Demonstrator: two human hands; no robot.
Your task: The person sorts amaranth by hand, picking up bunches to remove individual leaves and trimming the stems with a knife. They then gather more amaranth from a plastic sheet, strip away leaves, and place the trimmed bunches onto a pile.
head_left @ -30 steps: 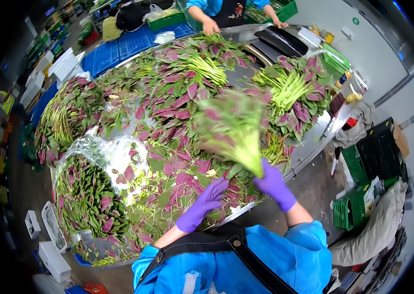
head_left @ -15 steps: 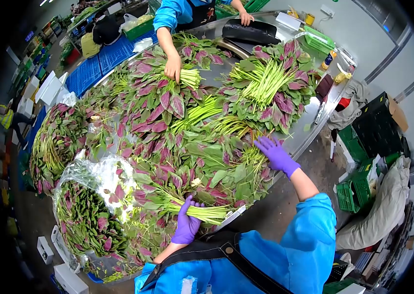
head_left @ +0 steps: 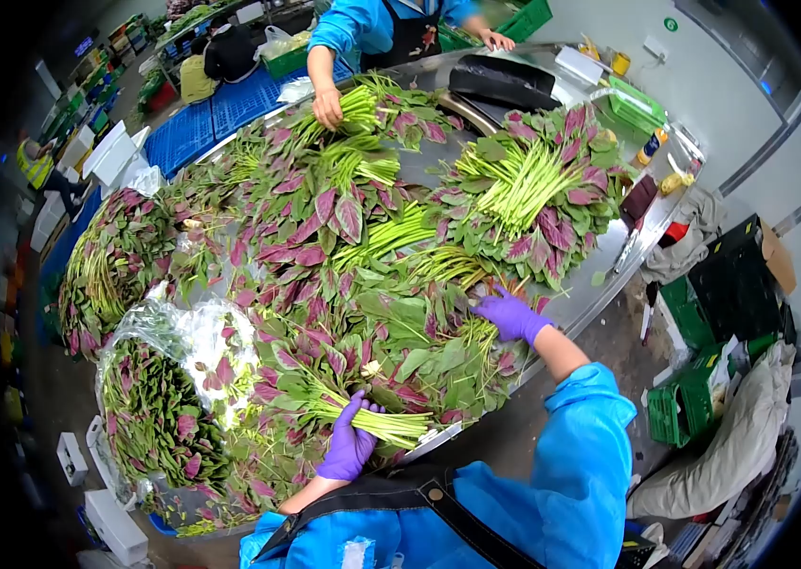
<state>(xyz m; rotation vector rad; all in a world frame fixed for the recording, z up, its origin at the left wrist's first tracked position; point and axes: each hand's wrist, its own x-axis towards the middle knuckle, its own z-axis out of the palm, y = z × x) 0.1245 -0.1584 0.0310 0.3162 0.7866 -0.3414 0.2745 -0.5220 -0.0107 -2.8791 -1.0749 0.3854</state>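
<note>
One bunch of leafy stems [head_left: 325, 392] is lying in the left grip [head_left: 351, 448], whose fingers are curling around its pale stalks above the tabletop [head_left: 573, 302]. Away to that grip's right, the right grip [head_left: 511, 316] is reaching into loose greens [head_left: 462, 346]; whether it is closing on any, I cannot tell. Good handling is probably depending on a light, even hold that is sparing the stalks, with their ends lying level. The bunch's long axis is running crosswise: cut ends are pointing right of the left grip, leaves left and forward.
</note>
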